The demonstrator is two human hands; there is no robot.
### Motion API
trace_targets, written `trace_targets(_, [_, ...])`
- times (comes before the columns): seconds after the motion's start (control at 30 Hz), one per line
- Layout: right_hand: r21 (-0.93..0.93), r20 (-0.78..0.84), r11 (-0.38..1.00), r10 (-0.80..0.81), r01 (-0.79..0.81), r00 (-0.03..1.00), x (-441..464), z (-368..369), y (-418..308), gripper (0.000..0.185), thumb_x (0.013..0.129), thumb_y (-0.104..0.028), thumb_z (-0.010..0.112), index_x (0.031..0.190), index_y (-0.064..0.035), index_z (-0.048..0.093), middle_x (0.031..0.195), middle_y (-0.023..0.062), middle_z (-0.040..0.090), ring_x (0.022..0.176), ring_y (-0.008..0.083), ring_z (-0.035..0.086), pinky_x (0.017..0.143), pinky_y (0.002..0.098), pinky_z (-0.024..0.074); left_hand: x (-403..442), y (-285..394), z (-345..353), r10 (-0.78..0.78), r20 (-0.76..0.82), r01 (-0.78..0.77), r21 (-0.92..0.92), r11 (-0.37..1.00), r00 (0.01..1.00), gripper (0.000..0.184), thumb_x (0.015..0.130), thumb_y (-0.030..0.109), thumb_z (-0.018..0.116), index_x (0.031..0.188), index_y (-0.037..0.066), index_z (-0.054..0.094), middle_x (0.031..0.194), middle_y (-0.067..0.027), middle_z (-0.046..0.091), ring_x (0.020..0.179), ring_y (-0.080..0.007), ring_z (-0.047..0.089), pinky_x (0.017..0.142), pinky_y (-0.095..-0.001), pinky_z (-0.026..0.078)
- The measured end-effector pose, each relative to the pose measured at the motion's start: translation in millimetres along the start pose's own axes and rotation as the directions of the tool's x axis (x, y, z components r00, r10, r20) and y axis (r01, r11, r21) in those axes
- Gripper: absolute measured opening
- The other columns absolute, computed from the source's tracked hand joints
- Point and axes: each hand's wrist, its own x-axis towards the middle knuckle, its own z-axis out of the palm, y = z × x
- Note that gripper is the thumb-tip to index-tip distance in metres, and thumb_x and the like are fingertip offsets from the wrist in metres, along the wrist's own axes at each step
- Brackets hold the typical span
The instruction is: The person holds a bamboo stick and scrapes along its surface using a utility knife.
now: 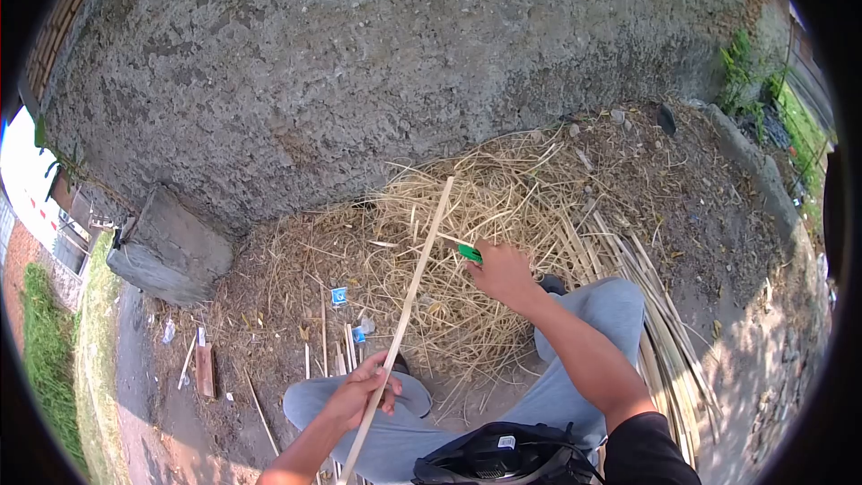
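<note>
Your left hand [366, 389] clamped on one long pale wooden strip [414, 292], slanting upward before you; your right hand [503, 277] clamped on one green-handled tool [470, 253] near strip's upper part. Around: one straw-coloured shavings heap [476, 332], two blue-and-white wrappers [338, 295], one rough grey wall [377, 72] blocking ahead.

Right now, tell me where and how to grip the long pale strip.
Probably best pinched low on the strip, where the left hand holds it, coming from the left: it is slim and slants away from the body, its upper stretch near the green tool in the right hand.
</note>
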Motion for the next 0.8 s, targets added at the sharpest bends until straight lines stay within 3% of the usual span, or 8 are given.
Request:
trace_targets(0.2, [-0.005,0.094,1.0,-0.017,0.018,0.995,-11.4,6.2,0.8,0.023,0.082,-0.028,0.065,0.086,-0.006,0.061,0.07,0.0171,0.064,0.07,0.0387,0.065,0.066,0.0501,0.0519,37.0,9.7,11.5,-0.097,0.034,0.102,-0.197,0.975,0.995,0.025,0.097,0.004,0.043,0.121,0.001,0.047,0.099,-0.0185,0.062,0.065,-0.0217,0.06,0.062,-0.0359,0.053])
trace_targets(0.33, [0.057,0.047,0.996,-0.069,0.067,0.996,-12.0,12.2,2.9,0.021,0.081,-0.026,0.065,0.082,-0.0055,0.062,0.067,0.0177,0.063,0.064,0.0391,0.063,0.062,0.0493,0.0511,59.8,27.4,15.0,-0.131,0.217,0.177,-0.204,0.963,0.967,0.023,0.101,0.02,0.039,0.113,0.003,0.05,0.071,-0.0043,0.049,0.059,-0.0165,0.05,0.057,-0.0342,0.045])
trace_targets(0.37, [0.049,0.048,0.997,-0.069,0.067,0.996,-13.1,11.3,2.0,0.021,0.081,-0.026,0.065,0.082,-0.0055,0.062,0.067,0.0177,0.063,0.064,0.0391,0.063,0.062,0.0493,0.0511,57.7,40.4,32.4,-0.145,0.141,0.155,-0.062,0.986,0.979,0.032,0.105,0.03,0.033,0.115,0.004,0.048,0.064,-0.0009,0.041,0.055,-0.0146,0.048,0.057,-0.0338,0.046])
trace_targets(0.47, [-0.002,-0.033,0.994,-0.109,0.109,0.993,-14.8,9.4,-1.9,0.017,0.08,-0.02,0.064,0.079,-0.0044,0.06,0.065,0.0175,0.062,0.06,0.0396,0.062,0.058,0.0497,0.0496,73.8,52.7,48.2,-0.057,0.14,0.049,0.062,0.997,0.988,0.035,0.105,0.033,0.03,0.115,0.004,0.047,0.067,-0.0026,0.045,0.053,-0.0151,0.049,0.058,-0.0355,0.048])
trace_targets(0.6, [-0.058,-0.125,0.989,-0.142,0.136,0.982,-13.6,9.4,1.0,0.013,0.074,-0.013,0.066,0.084,-0.0041,0.061,0.072,0.0166,0.064,0.068,0.0365,0.065,0.062,0.0464,0.0519,96.8,51.2,53.8,0.003,0.102,0.007,-0.098,0.995,0.995,0.024,0.103,0.024,0.04,0.109,0.002,0.05,0.081,-0.0083,0.055,0.055,-0.0182,0.053,0.057,-0.0374,0.05])
trace_targets(0.67, [-0.076,-0.172,0.983,-0.175,0.164,0.969,-12.5,9.0,1.9,0.014,0.072,-0.009,0.066,0.083,-0.0039,0.061,0.073,0.0158,0.064,0.069,0.0357,0.065,0.061,0.0457,0.0519,100.3,48.1,48.9,0.016,0.149,0.01,-0.174,0.985,0.989,0.019,0.101,0.014,0.044,0.113,0.001,0.05,0.09,-0.0104,0.06,0.054,-0.0131,0.049,0.056,-0.0307,0.051])
trace_targets(0.73, [-0.142,-0.219,0.964,-0.252,0.225,0.943,-12.8,10.2,3.1,0.013,0.069,-0.005,0.065,0.081,-0.0038,0.061,0.076,0.0147,0.065,0.07,0.0342,0.065,0.061,0.0445,0.052,108.9,39.6,35.2,0.026,0.378,0.075,-0.25,0.965,0.925,0.017,0.099,0.016,0.048,0.109,0.003,0.051,0.087,-0.0085,0.057,0.049,-0.0084,0.041,0.046,-0.0268,0.042])
trace_targets(0.8, [-0.144,-0.212,0.958,-0.275,0.249,0.938,-14.8,12.2,6.0,0.012,0.068,-0.004,0.065,0.08,-0.0036,0.061,0.076,0.0149,0.065,0.07,0.0337,0.065,0.061,0.0442,0.0521,98.9,46.2,45.6,0.023,0.362,0.074,-0.251,0.965,0.932,0.017,0.099,0.016,0.048,0.11,0.004,0.05,0.086,-0.0071,0.055,0.046,-0.0052,0.035,0.04,-0.0219,0.035])
